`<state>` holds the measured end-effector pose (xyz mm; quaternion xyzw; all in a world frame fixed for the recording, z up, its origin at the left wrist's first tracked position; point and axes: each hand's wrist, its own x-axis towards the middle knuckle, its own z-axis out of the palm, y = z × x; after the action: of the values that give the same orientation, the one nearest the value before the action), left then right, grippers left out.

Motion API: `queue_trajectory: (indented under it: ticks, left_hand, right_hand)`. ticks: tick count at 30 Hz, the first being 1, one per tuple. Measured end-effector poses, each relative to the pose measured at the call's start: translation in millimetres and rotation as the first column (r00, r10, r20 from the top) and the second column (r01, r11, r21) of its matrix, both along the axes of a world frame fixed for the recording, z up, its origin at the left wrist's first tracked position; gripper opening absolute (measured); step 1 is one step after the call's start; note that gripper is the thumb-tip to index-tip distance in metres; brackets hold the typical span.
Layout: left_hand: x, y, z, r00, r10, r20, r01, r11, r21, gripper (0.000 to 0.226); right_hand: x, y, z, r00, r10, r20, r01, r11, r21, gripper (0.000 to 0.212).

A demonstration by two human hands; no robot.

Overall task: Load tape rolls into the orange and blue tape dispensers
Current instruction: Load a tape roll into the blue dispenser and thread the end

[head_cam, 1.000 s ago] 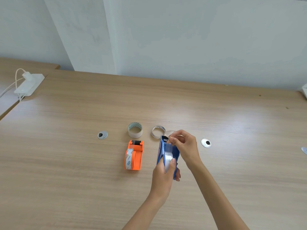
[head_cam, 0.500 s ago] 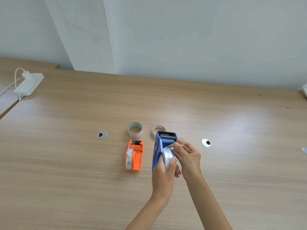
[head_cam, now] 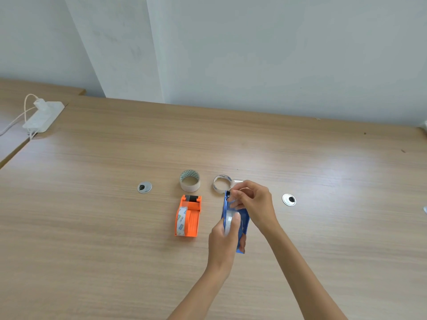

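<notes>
The left hand (head_cam: 223,239) gripped the light, rigid blue plastic tape dispenser (head_cam: 240,224) by its body while the right hand (head_cam: 253,202) pinched the flimsy, sticky clear tape end at its far tip.

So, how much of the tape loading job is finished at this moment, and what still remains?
Done, it seems: the orange dispenser lies on the table with a roll seated in it. In hand: the left hand grips the blue dispenser, roll already inside, while the right hand works at its front end, probably threading the tape. Left: finishing that. A beige roll and a thin ring stand unused behind.
</notes>
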<state>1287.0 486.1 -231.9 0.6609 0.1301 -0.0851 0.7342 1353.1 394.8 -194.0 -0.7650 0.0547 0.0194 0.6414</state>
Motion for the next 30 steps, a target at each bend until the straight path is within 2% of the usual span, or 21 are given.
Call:
queue_trajectory:
  ticks: [2,5,9,12,16,19,23,30]
  left_hand:
    - [2,1,-2,0.999,0.049,0.0,-0.049,0.998,0.039,0.039]
    - [0,1,-3,0.999,0.025,0.032,-0.026,0.999,0.024,0.038]
    - [-6,-2,-2,0.997,-0.057,0.047,0.058,0.998,-0.023,0.03]
    - [-2,-1,-3,0.998,-0.061,0.019,0.061,0.998,-0.025,0.022]
    - [4,-1,-4,0.998,0.042,0.043,-0.044,0.998,0.04,0.029]
    - [6,-5,-8,0.989,0.109,0.101,-0.121,0.985,0.124,0.034]
    - [5,-11,-12,0.976,0.167,0.137,-0.187,0.971,0.149,0.03]
    - [6,-16,-6,0.959,0.224,0.172,-0.249,0.958,0.139,0.025]
  right_hand:
    - [3,3,0,1.0,0.008,0.006,-0.008,1.0,-0.015,0.015]
    - [7,5,0,0.998,-0.063,0.017,0.064,0.998,-0.028,0.02]
    - [14,1,0,0.993,-0.111,0.042,0.113,0.991,-0.067,0.017]
    - [11,1,-4,0.99,-0.12,0.069,0.126,0.987,-0.099,0.018]
    - [2,-1,-17,0.954,-0.265,0.14,0.289,0.937,-0.196,0.012]
    - [-2,-2,-27,0.927,-0.364,0.095,0.374,0.919,-0.124,0.009]
    - [0,0,-27,0.917,-0.399,0.025,0.4,0.915,-0.053,0.008]
    - [-2,5,-29,0.915,-0.391,0.095,0.401,0.909,-0.117,0.01]
